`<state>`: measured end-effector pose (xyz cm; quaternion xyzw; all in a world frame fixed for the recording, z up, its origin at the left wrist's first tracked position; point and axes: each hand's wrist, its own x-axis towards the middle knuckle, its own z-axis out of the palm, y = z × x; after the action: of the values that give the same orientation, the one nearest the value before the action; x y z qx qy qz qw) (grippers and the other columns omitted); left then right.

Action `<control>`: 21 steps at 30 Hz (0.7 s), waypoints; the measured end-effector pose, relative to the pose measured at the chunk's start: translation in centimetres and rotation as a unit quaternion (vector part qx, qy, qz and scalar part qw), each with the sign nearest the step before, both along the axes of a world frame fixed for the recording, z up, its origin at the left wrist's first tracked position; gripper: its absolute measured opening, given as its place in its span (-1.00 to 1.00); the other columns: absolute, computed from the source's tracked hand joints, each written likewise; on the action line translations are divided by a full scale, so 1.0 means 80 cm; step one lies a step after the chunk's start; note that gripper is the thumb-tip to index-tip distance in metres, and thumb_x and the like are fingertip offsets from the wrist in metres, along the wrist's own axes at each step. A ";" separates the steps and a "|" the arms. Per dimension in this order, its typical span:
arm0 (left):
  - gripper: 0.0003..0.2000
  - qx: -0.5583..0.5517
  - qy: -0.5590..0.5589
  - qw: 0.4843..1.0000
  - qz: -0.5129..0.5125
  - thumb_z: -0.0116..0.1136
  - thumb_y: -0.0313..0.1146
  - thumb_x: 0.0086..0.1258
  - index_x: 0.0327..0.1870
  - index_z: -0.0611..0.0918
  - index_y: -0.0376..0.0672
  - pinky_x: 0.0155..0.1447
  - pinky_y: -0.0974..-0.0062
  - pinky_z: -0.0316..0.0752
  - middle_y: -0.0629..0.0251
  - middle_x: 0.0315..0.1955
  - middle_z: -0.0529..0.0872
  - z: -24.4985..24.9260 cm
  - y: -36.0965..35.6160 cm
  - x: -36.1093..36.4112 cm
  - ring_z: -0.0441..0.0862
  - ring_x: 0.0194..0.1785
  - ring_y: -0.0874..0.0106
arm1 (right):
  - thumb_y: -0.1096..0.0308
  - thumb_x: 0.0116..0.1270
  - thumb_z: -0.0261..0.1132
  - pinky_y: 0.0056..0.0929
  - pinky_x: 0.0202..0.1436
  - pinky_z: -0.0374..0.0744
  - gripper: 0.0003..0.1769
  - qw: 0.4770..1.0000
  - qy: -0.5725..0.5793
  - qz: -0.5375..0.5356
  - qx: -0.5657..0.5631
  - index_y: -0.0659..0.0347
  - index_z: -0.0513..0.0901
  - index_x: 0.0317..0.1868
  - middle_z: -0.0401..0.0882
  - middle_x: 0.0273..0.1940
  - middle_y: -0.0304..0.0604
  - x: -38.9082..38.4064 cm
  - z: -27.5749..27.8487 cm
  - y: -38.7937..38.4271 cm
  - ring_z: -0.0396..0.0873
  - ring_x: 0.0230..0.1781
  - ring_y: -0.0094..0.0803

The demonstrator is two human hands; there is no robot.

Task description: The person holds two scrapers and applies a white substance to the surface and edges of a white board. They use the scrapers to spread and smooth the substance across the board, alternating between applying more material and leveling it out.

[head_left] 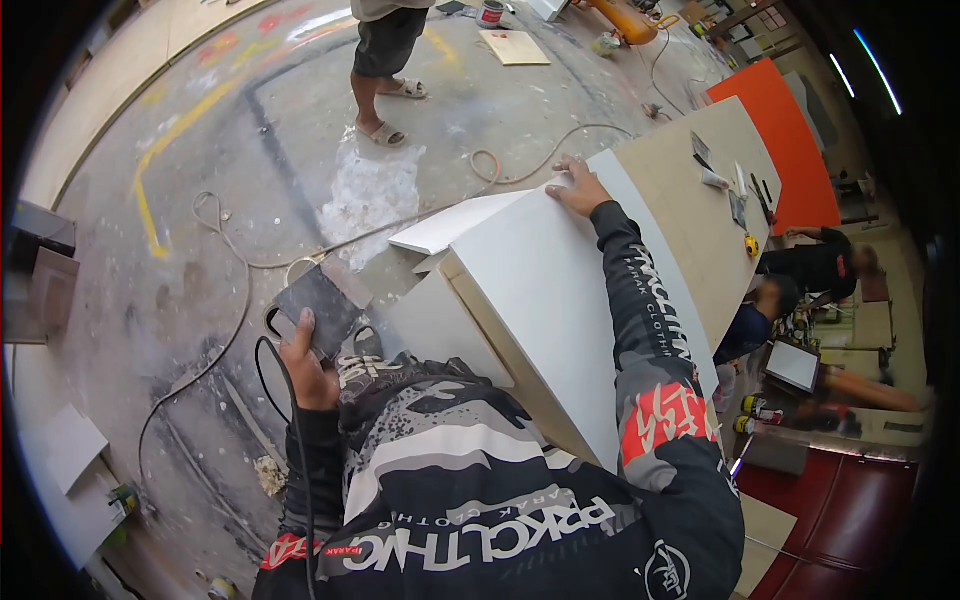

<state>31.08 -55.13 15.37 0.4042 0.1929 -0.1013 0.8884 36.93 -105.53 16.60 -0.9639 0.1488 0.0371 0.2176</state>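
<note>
My left hand [312,372], low on the left, is closed around a dark, boxy corded power tool [318,305] that looks like a sander. Its black cord [300,440] runs back along my sleeve. The tool is held beside my leg, apart from the white box-shaped panel piece [545,300] in front of me. My right hand [580,188] rests on the far end of that piece, fingers apart and touching its edge. Bare board edges show along the piece's left side, and a white flap-like part [450,222] juts out there.
A bench top [690,200] on the right carries a yellow tape measure [751,245] and hand tools. A long cable [240,290] loops over the stained floor. One person in sandals [385,130] stands ahead; other people [810,270] are at the right. An orange tank [625,20] lies far back.
</note>
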 end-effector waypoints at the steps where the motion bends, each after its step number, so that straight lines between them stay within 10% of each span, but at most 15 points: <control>1: -0.76 -0.007 -0.001 1.000 -0.004 0.12 -0.45 0.40 -0.01 0.54 -0.41 -0.02 0.44 0.63 0.13 -0.15 0.70 0.004 0.001 0.002 0.72 -0.16 0.34 | 0.17 0.22 0.36 0.06 0.53 -0.11 -0.61 1.000 0.012 0.008 -0.027 0.02 0.57 0.05 0.14 0.47 0.04 0.001 -0.001 -0.002 -0.06 0.54 0.06; 9: -0.75 -0.007 0.003 1.000 0.000 0.13 -0.43 0.39 -0.01 0.54 -0.41 -0.02 0.43 0.63 0.13 -0.15 0.70 0.008 0.005 0.023 0.72 -0.15 0.32 | 0.08 0.27 0.30 0.17 0.49 -0.04 -0.46 0.988 -0.050 0.076 0.123 0.05 0.52 0.23 0.12 0.47 0.05 0.003 -0.013 -0.013 -0.02 0.48 0.25; 11: -0.75 -0.009 0.021 1.000 -0.008 0.14 -0.43 0.39 -0.01 0.55 -0.40 -0.03 0.41 0.64 0.13 -0.15 0.70 0.015 0.009 0.026 0.72 -0.15 0.32 | 0.10 0.35 0.19 0.17 0.46 0.06 -0.47 0.974 -0.116 -0.097 -0.168 0.14 0.49 0.27 0.15 0.44 0.13 -0.006 -0.025 -0.024 0.08 0.43 0.26; 15: -0.74 -0.007 0.023 1.000 -0.018 0.15 -0.42 0.38 -0.01 0.55 -0.39 -0.01 0.40 0.63 0.13 -0.15 0.70 -0.004 0.018 0.042 0.72 -0.15 0.32 | 0.21 0.44 0.02 0.18 0.44 0.08 -0.55 0.940 -0.154 0.041 -0.300 0.25 0.50 0.23 0.19 0.39 0.21 -0.024 -0.075 0.035 0.14 0.40 0.23; 21: -0.76 -0.004 0.011 0.999 -0.053 0.11 -0.38 0.41 -0.01 0.58 -0.34 0.03 0.41 0.59 0.20 -0.12 0.70 -0.002 0.006 0.062 0.70 -0.07 0.36 | 0.25 0.41 0.16 -0.07 0.51 0.09 -0.60 0.953 -0.126 0.248 0.124 0.17 0.55 0.21 0.39 0.33 0.05 -0.066 0.026 0.250 0.22 0.44 -0.05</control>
<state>36.00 -54.61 15.21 0.4094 0.1803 -0.1535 0.8811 31.66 -85.50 18.72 -0.9327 -0.1293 -0.0132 0.3363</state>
